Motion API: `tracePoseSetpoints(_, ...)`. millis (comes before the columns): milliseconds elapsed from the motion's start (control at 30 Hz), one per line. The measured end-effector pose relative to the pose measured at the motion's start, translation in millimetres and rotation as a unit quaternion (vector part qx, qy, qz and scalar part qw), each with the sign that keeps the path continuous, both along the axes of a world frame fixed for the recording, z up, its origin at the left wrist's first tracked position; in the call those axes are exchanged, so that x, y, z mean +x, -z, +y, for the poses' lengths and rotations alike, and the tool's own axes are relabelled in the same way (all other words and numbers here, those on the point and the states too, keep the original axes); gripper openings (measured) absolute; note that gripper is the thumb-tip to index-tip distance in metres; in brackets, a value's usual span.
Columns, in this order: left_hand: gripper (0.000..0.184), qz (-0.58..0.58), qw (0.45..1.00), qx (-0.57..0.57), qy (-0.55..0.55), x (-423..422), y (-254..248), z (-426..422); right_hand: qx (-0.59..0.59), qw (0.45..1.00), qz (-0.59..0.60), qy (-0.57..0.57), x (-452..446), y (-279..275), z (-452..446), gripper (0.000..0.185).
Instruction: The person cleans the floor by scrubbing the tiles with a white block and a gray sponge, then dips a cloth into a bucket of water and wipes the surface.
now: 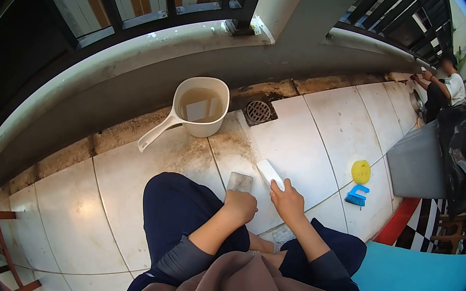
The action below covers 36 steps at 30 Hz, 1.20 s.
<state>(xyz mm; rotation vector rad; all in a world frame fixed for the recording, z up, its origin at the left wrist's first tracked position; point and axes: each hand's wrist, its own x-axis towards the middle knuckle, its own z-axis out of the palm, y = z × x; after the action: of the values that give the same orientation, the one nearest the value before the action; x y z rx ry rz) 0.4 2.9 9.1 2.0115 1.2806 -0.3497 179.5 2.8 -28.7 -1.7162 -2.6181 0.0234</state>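
Observation:
My left hand (241, 206) is closed around a flat, grey-stained rectangular block (240, 182), which looks like a dirty sponge. In my right hand (287, 203) is a cleaner white block (269, 174) that looks like a melamine sponge, its far end over the tiles near a brown stain (232, 145). Beyond my hands, a cream dipper (199, 128) of murky water stands by the wall with its handle toward me. To the right, a yellow sponge (360, 171) lies beside a blue scrubbing brush (356, 195).
A drain grate (258, 112) is set beside the low wall (153, 86) with black railings. Right of me stand a grey bin (417, 159) with a black bag (464, 156) and a blue surface (414, 284). Another person (446, 87) crouches far right. A reddish frame (6, 240) stands lower left.

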Motion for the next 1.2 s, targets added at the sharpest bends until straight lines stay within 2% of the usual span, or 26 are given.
tracePoseSetpoints(133, 0.032, -0.01, 1.0, 0.003, 0.007, 5, 3, 0, 0.003, 1.0, 0.009, 0.002, 1, -1, -2, 0.033)
tracePoseSetpoints(267, 0.032, -0.009, 1.0, -0.004, 0.018, 6, 2, 3, 0.055, 0.998, 0.034, -0.002, -44, 16, 67, 0.031)
tracePoseSetpoints(467, 0.033, 0.0, 1.0, -0.009, 0.01, 0, 8, 4, 0.031, 0.998, 0.058, 0.016, -99, 24, 154, 0.03)
tracePoseSetpoints(567, 0.033, 0.001, 1.0, -0.008, 0.005, -4, 3, 6, 0.027, 0.998, 0.057, 0.015, -93, 22, 143, 0.031)
tracePoseSetpoints(767, 0.032, -0.005, 1.0, -0.006, 0.002, 1, 0, 1, -0.01, 0.999, 0.007, 0.04, -53, 7, 60, 0.03)
tracePoseSetpoints(967, 0.026, 0.009, 1.0, -0.027, 0.011, 7, -2, 4, 0.039, 0.999, 0.015, 0.025, -84, 24, 117, 0.032)
tracePoseSetpoints(1100, 0.034, -0.008, 1.0, -0.016, -0.005, -2, 4, 5, 0.018, 0.999, 0.034, 0.023, -112, 20, 173, 0.031)
tracePoseSetpoints(1200, 0.034, -0.013, 1.0, -0.021, -0.011, -7, 0, 5, 0.0, 0.999, 0.036, 0.015, -110, 16, 174, 0.032)
